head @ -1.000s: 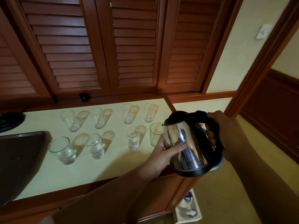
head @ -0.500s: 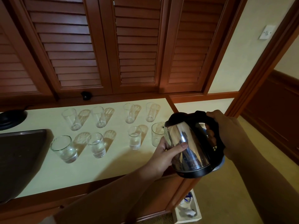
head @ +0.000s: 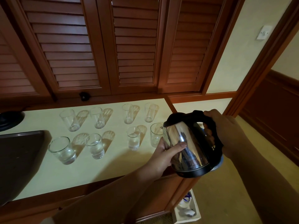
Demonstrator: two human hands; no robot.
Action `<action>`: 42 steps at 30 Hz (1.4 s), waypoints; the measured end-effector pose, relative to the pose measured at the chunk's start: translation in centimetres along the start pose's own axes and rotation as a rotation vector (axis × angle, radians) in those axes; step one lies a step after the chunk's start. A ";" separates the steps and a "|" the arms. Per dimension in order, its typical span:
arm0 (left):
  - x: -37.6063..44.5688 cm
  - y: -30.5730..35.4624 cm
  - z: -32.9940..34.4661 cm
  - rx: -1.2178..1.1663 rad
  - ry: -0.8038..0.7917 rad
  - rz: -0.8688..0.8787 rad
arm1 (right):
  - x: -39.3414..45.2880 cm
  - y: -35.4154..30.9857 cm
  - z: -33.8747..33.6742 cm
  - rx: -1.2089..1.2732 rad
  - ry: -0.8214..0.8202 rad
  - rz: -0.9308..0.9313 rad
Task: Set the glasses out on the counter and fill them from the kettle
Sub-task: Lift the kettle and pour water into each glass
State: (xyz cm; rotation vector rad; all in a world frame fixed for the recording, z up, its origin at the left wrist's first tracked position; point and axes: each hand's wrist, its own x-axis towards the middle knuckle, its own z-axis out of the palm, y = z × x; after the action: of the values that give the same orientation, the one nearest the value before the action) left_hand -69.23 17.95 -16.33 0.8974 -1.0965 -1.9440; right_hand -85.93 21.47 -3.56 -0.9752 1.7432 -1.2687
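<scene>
Counter (head: 90,173): pale surface across the middle of the frame; bears eight glasses in two rows of four.
Tray (head: 17,159): dark, at the left edge of the frame, resting on the counter.
Kettle (head: 189,146): steel body with black lid and base, right of centre, held clear of the counter at its right end. Body roughly upright, tipped slightly left; spout side faces the glasses.
Right hand (head: 226,131): fingers curled round the black handle, gripping it.
Left hand (head: 165,152): cupped against the steel wall, thumb across the front, steadying the body.
Front-row glasses: three on the left hold water, e.g. the leftmost glass (head: 62,150).
Target glass (head: 156,135): front row, rightmost; partly hidden by the kettle, fill level cannot be told.
Key relation: target glass lies just left of and beyond the spout, nearer the left hand. Judgement: pouring requires a further leftward tilt.
</scene>
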 end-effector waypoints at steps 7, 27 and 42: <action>0.2 0.0 0.0 0.002 -0.013 -0.010 | -0.1 -0.1 0.1 -0.026 0.003 -0.018; 0.6 -0.5 0.0 0.028 -0.038 -0.009 | -0.2 -0.3 0.0 -0.051 0.006 -0.013; 0.6 -0.5 0.5 0.024 -0.030 -0.018 | 0.1 -0.2 -0.5 -0.059 -0.002 -0.019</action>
State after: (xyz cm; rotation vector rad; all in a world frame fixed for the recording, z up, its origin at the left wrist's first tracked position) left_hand -70.07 17.84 -16.73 0.8967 -1.1349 -1.9683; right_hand -86.34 21.55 -3.31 -1.0285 1.7833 -1.2338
